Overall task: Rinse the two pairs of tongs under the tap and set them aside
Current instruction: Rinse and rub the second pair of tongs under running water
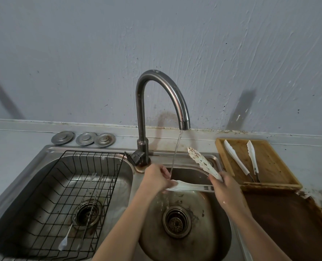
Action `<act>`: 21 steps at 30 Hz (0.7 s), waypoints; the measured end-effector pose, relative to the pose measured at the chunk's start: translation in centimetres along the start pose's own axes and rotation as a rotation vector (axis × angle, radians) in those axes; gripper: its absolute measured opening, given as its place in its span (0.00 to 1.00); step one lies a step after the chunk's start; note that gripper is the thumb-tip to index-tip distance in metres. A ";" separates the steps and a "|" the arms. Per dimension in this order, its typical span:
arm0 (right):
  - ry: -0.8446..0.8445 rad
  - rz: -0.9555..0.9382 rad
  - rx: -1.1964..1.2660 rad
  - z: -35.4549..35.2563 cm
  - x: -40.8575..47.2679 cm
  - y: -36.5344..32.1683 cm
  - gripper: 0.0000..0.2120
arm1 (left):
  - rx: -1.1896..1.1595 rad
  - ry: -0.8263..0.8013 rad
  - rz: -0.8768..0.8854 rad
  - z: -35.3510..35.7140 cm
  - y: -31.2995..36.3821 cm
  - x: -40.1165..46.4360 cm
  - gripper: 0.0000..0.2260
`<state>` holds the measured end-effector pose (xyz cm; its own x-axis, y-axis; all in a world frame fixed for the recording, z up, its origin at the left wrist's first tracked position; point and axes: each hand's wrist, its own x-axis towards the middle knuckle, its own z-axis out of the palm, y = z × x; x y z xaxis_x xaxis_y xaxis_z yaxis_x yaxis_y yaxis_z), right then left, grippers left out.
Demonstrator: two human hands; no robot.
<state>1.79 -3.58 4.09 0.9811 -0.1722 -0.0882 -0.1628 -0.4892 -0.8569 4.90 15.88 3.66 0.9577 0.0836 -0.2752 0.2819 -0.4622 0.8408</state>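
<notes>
The scene is dimly and evenly lit, with a cool cast. Soft shadows are thrown on the wall point(194, 53), and the worktop point(15, 140) edge is bowed by wide-angle distortion.

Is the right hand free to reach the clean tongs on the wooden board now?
Probably not yet. The path to the clean tongs on the wooden board looks open, but the right hand is gripping the dirty tongs.

The pale grey bench point(15, 140) holds a stainless steel double-bowl sink point(135, 183). Three round metal sink plugs point(63, 137) lie on it behind the left bowl, and a wooden tray point(269, 161) sits right of the sink, against a dark brown board point(288, 223).
</notes>
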 end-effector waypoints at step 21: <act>0.014 -0.079 0.214 2.6 -1.1 0.1 0.05 | -0.677 0.254 0.204 -0.5 0.8 -0.3 0.10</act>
<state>0.98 -1.22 2.83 0.9882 -0.1527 -0.0105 -0.0578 -0.3091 -0.9493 4.83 15.97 4.67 0.9552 0.2938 -0.0355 -0.0082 0.1463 0.9892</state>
